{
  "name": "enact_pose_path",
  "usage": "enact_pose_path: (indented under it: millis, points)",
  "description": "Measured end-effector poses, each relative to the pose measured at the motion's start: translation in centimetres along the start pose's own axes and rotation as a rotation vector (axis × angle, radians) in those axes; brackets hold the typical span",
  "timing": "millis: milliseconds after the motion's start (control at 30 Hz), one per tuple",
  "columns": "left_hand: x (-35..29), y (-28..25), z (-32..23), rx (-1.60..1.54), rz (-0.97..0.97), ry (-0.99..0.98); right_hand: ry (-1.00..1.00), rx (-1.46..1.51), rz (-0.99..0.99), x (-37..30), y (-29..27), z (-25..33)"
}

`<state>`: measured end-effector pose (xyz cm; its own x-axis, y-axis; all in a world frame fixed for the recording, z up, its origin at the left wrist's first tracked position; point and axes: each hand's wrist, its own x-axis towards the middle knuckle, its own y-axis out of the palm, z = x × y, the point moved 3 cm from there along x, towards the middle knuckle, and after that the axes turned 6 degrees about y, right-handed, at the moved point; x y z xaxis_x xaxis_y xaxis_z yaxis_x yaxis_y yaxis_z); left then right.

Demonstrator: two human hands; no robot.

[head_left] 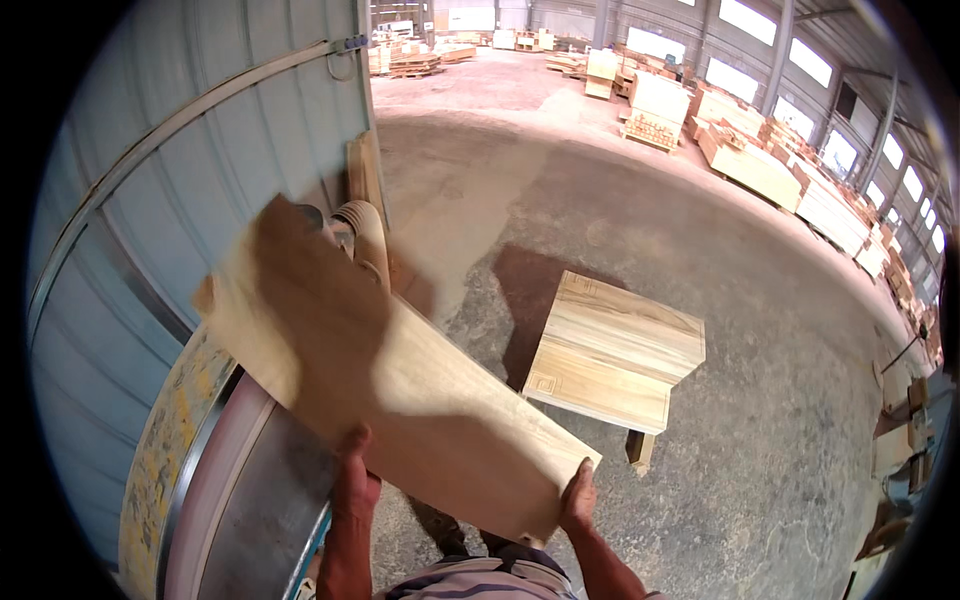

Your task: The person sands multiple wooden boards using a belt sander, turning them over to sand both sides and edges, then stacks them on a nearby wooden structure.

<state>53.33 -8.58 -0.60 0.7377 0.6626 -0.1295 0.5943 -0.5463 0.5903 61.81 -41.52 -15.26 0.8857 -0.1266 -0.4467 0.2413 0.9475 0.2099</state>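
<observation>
Both hands hold a long wooden board in the air. The left hand and right hand grip its near end. It points up-left, over the sanding machine, beside a stack of boards.

Daylight fills the hall, coming in through the row of windows along the upper right of the frame, which are blown out to near white. The concrete floor in the centre is evenly lit and pale toward the top. A broad, soft-edged shadow lies across the upper left half of the wooden board, while its lower right part is brightly lit. The board is smeared by motion blur, most at its far end. A dark shadow sits left of the stacked panels. Fisheye distortion bends the wall and roof lines, and black vignette rings the corners.
</observation>
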Motion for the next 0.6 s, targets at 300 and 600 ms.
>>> enact_pose_path:
  millis: [300,600]
  points:
    - [-4.7,15.8,-15.3,0.628,0.367,0.503,-0.11,-0.005,0.459,0.5,6.3,9.2]
    - [-8.5,19.0,-12.4,0.813,0.843,1.021,-0.454,0.559,0.196,-7.4,3.8,29.7]
